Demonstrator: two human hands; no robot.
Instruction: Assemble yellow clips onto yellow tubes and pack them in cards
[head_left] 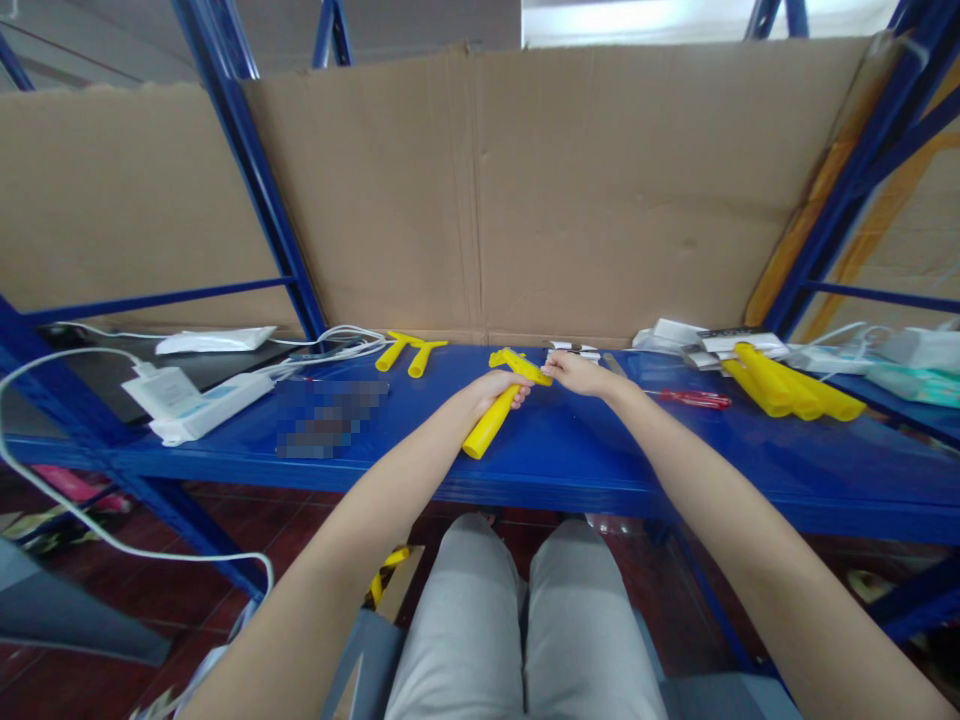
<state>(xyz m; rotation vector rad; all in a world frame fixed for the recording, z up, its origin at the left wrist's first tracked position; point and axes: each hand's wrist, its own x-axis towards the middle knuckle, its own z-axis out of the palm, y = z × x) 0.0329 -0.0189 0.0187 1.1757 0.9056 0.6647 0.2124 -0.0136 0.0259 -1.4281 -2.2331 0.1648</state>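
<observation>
A yellow T-shaped plastic handle (pixel 487 428) with a round hollow-looking grip is held above the front half of the blue shelf, its grip tilted toward me. My left hand (pixel 504 388) is closed around it just below the crosspiece. At the crosspiece's right end, my right hand (pixel 576 373) is closed in a pinch, fingertips touching the yellow plastic. Whether a small part is also between those fingertips is hidden. Behind my right hand lie small white-and-dark pieces (pixel 574 348). Two similar yellow handles (pixel 420 360) rest at the back left.
The blue shelf (pixel 420 420) backs onto a cardboard sheet (pixel 600 200). Rightward lie a red screwdriver (pixel 697 400), several yellow handles (pixel 787 385) and white packets (pixel 667 338). On the left are a white power strip (pixel 214 408), cables and a blurred dark patch (pixel 334 418).
</observation>
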